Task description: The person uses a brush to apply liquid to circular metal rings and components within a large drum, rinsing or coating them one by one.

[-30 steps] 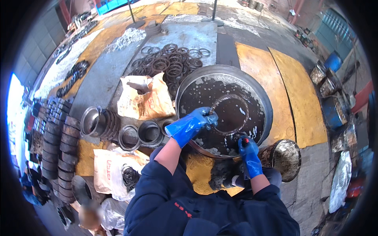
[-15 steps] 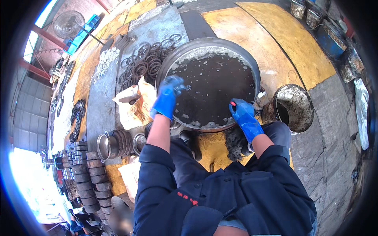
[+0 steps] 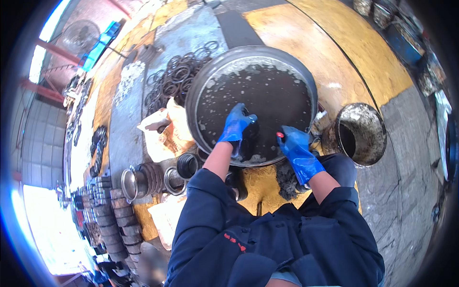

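Before me stands a wide, round metal basin [image 3: 313,91] of dark liquid [image 3: 272,103] with pale flecks and froth floating on it. My left hand [image 3: 235,123], in a blue rubber glove, is over the near left part of the liquid. Its thumb and forefinger are apart, with nothing visible between them; the other fingers are hidden. At the basin's near right rim, my gloved right hand [image 3: 295,146] is closed round a small tool with a red and black end [image 3: 280,135]. The rest of that tool is covered by the glove.
Dark rings [image 3: 179,74] lie heaped left of the basin, beside an open sack [image 3: 167,131]. Nearer are ribbed metal cylinders [image 3: 143,182] and stacked dark rings [image 3: 107,220]. A dirty bucket [image 3: 377,136] lies tipped at the right.
My left hand has moved right and nearer, from the basin's left side to over the liquid. The right hand stays near the rim, still closed. More pale flecks float on the liquid.
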Motion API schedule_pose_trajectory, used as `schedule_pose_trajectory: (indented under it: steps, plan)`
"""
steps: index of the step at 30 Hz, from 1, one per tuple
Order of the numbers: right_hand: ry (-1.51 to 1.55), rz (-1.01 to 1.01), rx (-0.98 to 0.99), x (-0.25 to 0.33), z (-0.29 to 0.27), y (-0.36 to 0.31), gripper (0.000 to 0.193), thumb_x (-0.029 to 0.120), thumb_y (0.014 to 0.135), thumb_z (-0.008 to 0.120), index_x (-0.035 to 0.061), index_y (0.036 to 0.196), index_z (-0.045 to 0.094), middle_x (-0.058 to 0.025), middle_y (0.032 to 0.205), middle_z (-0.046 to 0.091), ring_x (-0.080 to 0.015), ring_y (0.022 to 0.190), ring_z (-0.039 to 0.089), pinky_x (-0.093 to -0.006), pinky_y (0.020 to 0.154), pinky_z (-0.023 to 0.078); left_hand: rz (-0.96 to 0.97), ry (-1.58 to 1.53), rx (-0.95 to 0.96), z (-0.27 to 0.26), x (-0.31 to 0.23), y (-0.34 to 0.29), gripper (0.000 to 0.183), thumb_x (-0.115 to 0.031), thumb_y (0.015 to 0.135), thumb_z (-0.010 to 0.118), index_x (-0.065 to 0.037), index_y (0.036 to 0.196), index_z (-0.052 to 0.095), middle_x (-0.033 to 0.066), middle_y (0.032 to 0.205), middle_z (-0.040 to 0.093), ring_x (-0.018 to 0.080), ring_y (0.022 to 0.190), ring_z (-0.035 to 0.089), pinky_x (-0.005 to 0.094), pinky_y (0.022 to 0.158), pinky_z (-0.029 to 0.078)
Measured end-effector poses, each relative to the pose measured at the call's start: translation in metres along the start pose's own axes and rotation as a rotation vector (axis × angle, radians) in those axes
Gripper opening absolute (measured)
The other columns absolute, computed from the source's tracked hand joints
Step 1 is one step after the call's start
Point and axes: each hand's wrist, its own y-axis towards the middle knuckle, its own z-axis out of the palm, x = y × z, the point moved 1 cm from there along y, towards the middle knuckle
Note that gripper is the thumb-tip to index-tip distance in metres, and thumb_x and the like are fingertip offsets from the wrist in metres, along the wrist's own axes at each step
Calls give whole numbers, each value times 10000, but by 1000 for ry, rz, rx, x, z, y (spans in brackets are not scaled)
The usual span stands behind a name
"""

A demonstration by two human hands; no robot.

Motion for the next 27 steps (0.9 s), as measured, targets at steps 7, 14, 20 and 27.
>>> schedule_pose_trajectory:
  steps: [7,14,20,27]
  plan:
    - [-1,132,167,5,-18,0,330,240,752,696,130,1060,647,-104,949,689,-313,860,670,-423,716,520,-34,90,12,7,-48,60,883,-322,662,825,23,1380,444,242,1335,533,349,1252,514,392,1045,412]
    - [-7,118,229,11,-19,-1,490,286,705,732,118,1144,592,-88,985,661,-297,804,666,-440,670,501,52,302,6,27,-7,117,968,-356,647,826,11,1423,381,225,1350,527,359,1261,504,396,1044,414]
    - [-12,116,193,12,-14,-1,466,248,725,717,120,1152,579,-95,1006,660,-311,804,666,-436,665,512,45,172,105,29,11,118,756,-230,710,777,39,1344,464,242,1228,603,331,1124,601,384,942,468]
    - [-22,119,170,6,-15,-1,498,280,710,737,116,1155,586,-96,1035,659,-313,836,667,-432,698,513,-84,-266,389,29,-1,65,552,-183,740,773,-19,1235,595,104,1022,688,157,882,626,329,816,493]
